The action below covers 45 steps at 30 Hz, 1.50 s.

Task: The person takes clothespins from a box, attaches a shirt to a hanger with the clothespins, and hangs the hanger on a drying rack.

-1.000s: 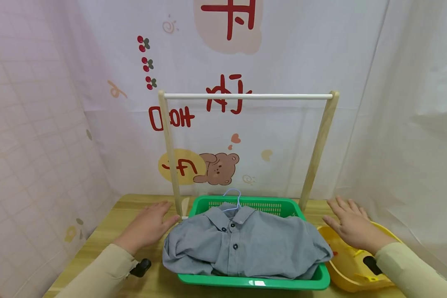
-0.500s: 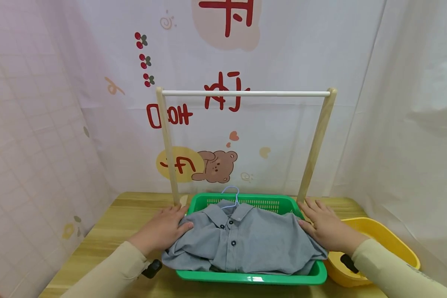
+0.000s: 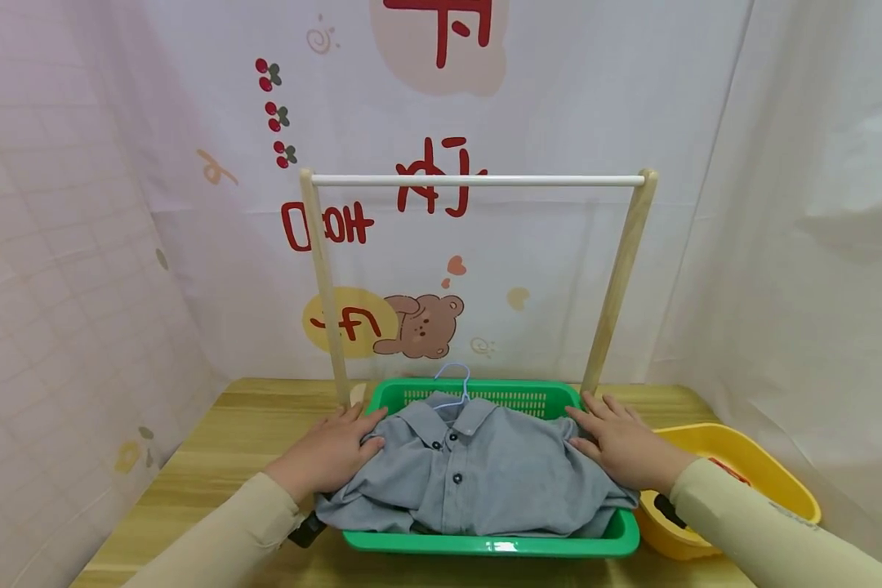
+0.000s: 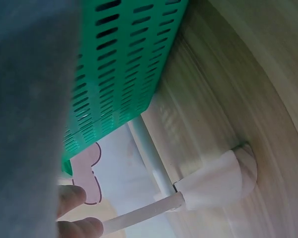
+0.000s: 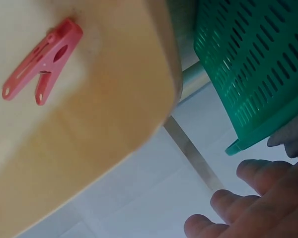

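Note:
A grey button-up shirt (image 3: pixel 514 469) lies spread over a green slotted basket (image 3: pixel 492 545), its collar toward the back. From the collar rises the hook of a pale blue hanger (image 3: pixel 466 382). My left hand (image 3: pixel 331 451) rests on the shirt's left shoulder at the basket's side, fingers extended. On the opposite shoulder lies my right hand (image 3: pixel 625 445), its fingers spread near the rim. In the left wrist view, two fingertips of the left hand (image 4: pixel 79 225) show beyond the grey cloth. The right wrist view has the right hand's fingers (image 5: pixel 228 204) beside the basket (image 5: pixel 258 64).
Behind the basket stands a wooden rack with a white crossbar (image 3: pixel 478 180). A yellow basin (image 3: pixel 768 474) sits on the right, partly under my right forearm, with a red clothespin (image 5: pixel 47 62) inside. The wooden table (image 3: pixel 206 457) extends to the left; a printed cloth hangs behind.
Both hands have come inward from beside the basket onto the shirt's shoulders, the right one leaving its place above the yellow basin. The shirt and basket keep their place; the view shifts slightly.

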Each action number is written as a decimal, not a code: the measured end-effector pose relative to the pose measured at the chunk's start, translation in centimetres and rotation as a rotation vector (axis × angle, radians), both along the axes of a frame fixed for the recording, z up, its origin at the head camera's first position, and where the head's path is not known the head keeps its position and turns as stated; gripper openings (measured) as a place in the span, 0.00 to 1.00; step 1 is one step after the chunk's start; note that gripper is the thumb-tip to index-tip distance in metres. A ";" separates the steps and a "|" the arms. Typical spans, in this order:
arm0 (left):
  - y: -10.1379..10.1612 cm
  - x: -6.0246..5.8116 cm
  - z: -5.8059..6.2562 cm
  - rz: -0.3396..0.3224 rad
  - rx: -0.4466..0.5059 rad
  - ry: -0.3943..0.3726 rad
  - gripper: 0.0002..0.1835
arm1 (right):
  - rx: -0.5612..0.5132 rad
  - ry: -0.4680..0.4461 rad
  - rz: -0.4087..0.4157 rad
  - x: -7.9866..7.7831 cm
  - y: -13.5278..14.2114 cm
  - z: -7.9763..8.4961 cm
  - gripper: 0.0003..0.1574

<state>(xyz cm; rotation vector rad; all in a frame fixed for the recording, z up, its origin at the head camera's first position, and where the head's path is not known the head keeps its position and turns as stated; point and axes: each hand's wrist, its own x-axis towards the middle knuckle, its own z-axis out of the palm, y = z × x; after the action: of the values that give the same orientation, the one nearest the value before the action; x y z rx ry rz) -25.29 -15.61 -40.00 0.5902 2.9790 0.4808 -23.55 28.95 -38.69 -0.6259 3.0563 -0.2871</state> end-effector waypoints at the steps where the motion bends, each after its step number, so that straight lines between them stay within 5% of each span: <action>1: 0.0 0.0 0.0 0.001 0.002 -0.001 0.30 | 0.005 -0.009 -0.002 -0.1 -0.1 0.0 0.38; 13: 0.5 -0.3 -0.1 0.016 0.011 -0.005 0.26 | -0.002 -0.020 -0.033 -0.6 -0.8 0.1 0.26; 26: 1.1 -0.2 0.1 -0.004 0.032 0.036 0.22 | 0.020 0.220 0.030 -0.3 -1.0 -0.4 0.07; 45: 0.6 -0.1 0.6 -0.031 -0.017 0.200 0.21 | -0.051 0.399 0.039 0.5 -0.1 -0.3 0.07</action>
<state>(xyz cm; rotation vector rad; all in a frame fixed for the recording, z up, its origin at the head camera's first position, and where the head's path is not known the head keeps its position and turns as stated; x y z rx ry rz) -25.40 -15.03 -39.43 0.7224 3.1524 0.4174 -23.01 28.83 -39.01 -0.8379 3.4173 -0.2688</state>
